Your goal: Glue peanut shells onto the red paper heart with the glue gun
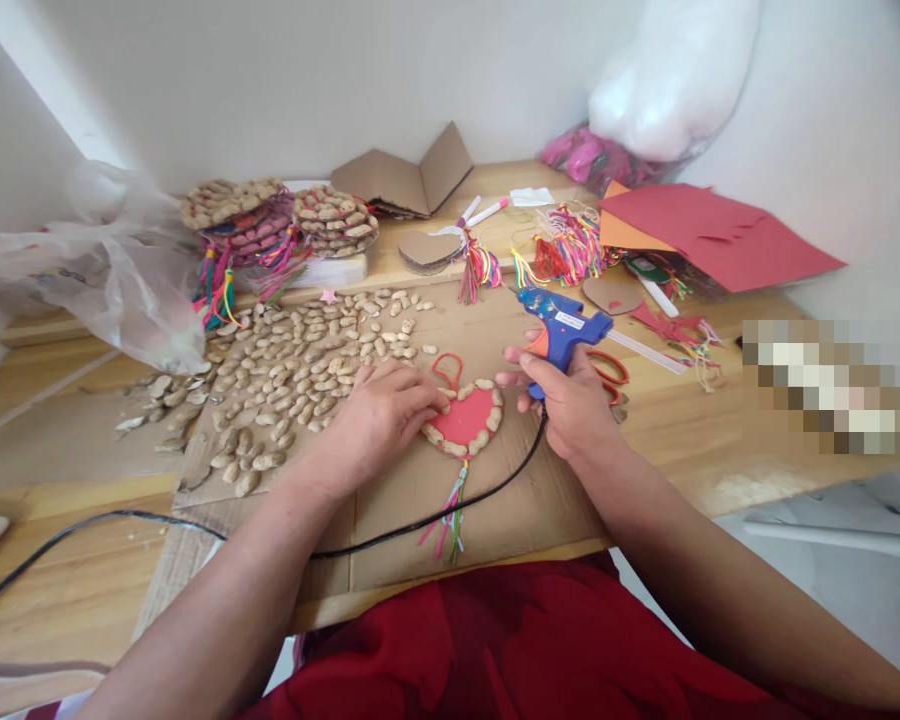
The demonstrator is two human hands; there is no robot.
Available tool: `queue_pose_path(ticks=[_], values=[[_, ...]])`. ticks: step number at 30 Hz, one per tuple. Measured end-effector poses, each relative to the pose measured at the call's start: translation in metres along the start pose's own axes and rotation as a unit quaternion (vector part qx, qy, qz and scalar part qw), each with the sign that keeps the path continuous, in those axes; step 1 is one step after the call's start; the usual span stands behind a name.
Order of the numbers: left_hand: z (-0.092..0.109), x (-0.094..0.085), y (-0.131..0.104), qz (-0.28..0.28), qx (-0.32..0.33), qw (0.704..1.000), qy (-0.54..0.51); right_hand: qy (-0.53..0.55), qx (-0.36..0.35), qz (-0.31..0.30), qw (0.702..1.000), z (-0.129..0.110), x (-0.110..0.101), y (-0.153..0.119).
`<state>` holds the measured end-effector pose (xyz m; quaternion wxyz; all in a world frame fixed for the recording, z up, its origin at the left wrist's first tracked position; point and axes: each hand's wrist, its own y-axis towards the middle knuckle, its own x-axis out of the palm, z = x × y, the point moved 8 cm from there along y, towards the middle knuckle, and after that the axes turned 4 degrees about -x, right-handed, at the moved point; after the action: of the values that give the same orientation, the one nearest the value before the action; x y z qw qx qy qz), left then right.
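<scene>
My bare left hand with bent, gathered fingers sits palm-down at centre frame; my bare right hand with curled fingers is raised right of centre, both forearms slanting inward from the lower corners.

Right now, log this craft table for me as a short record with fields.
Left hand: the left hand has its fingertips at the upper left rim of the heart
Right hand: the right hand holds a blue glue gun, nozzle pointing away from the heart
Heart: red face, peanuts along its edge, red loop above, tassel below
Work surface: cardboard sheet on a wooden table
Loose peanuts: spread left of the heart
Behind: stacked peanut-covered pieces, colored tassels, red paper
</scene>
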<state>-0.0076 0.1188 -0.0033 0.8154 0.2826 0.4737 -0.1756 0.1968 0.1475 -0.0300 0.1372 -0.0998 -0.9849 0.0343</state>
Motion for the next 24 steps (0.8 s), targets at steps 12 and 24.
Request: queue_pose_path(ticks=[12, 24], values=[[-0.001, -0.010, 0.000, 0.035, -0.012, 0.999, -0.018, -0.008, -0.007, -0.018, 1.000, 0.002, 0.000, 0.001], [-0.008, -0.037, -0.002, 0.127, -0.053, 0.990, -0.027, -0.024, -0.018, -0.011, 0.999, 0.000, 0.001, 0.000]])
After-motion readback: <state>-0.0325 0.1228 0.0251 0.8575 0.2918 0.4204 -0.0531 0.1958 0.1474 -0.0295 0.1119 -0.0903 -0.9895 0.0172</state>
